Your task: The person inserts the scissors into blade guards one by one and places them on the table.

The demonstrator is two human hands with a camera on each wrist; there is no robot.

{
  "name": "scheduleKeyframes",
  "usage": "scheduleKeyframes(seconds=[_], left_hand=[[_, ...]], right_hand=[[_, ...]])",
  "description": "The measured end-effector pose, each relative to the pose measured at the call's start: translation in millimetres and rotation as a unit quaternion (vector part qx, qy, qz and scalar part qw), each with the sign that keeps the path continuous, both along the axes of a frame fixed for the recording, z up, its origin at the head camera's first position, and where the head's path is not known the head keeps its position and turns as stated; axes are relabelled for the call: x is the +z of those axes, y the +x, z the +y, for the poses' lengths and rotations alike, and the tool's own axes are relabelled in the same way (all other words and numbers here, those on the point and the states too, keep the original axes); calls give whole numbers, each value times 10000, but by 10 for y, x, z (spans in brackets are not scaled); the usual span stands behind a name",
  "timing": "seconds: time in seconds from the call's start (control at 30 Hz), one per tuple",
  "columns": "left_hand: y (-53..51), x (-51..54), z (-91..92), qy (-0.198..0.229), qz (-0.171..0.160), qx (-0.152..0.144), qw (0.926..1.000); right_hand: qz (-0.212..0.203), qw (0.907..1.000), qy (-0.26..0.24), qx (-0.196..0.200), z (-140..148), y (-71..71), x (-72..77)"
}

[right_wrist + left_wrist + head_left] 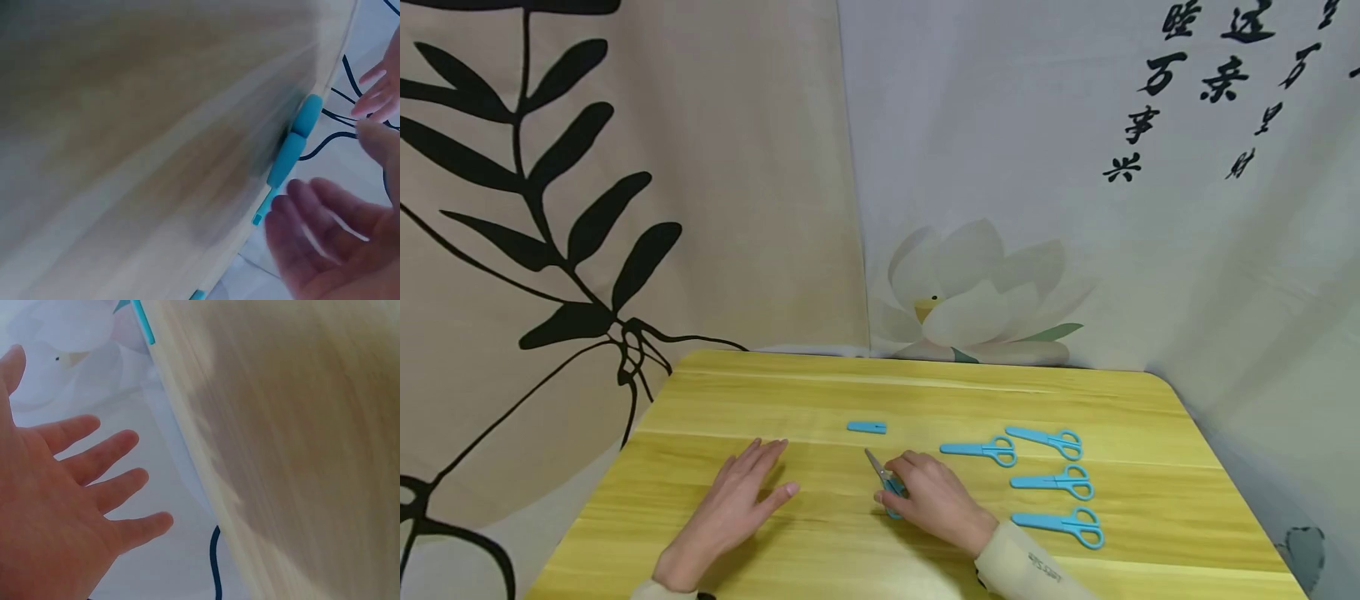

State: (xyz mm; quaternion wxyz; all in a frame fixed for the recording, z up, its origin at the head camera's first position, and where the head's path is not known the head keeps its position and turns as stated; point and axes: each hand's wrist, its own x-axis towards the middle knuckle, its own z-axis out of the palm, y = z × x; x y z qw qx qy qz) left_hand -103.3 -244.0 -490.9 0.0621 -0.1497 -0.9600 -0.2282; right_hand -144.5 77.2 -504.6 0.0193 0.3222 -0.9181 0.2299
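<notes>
Blue-handled scissors [892,485] lie on the table with their metal blades bare, pointing away. My right hand [936,500] is over their handles, thumb on one side and fingers on the other. In the right wrist view, the right hand [337,234] has loosely bent fingers, apart from the blue handles [297,140]. A blue blade cover [867,427] lies by itself farther back. My left hand [730,508] is left of the scissors, palm down and holding nothing. Its fingers are spread in the left wrist view [69,487].
Several blue scissors with covered blades lie on the right, among them a front pair [1048,522], a middle pair [1037,482], and a back pair [1033,435]. The wooden table [760,400] ends at a printed curtain [760,208] behind it.
</notes>
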Motion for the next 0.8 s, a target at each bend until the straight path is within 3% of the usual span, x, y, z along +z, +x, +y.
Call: scheduleKeyframes(seconds=[0.2, 0.5, 0.6, 0.8], left_hand=[[12, 17, 17, -30, -59, 26, 10000], [-5, 12, 13, -9, -30, 13, 10000], [-50, 14, 55, -20, -39, -53, 10000], [-237, 64, 239, -41, -70, -352, 9993]], right_hand=[[-223, 9989, 368, -186, -30, -32, -42], [-446, 9982, 387, -101, 47, -68, -2], [-388, 9983, 421, -124, 36, -95, -9], [-249, 9980, 532, -222, 3, -119, -9]])
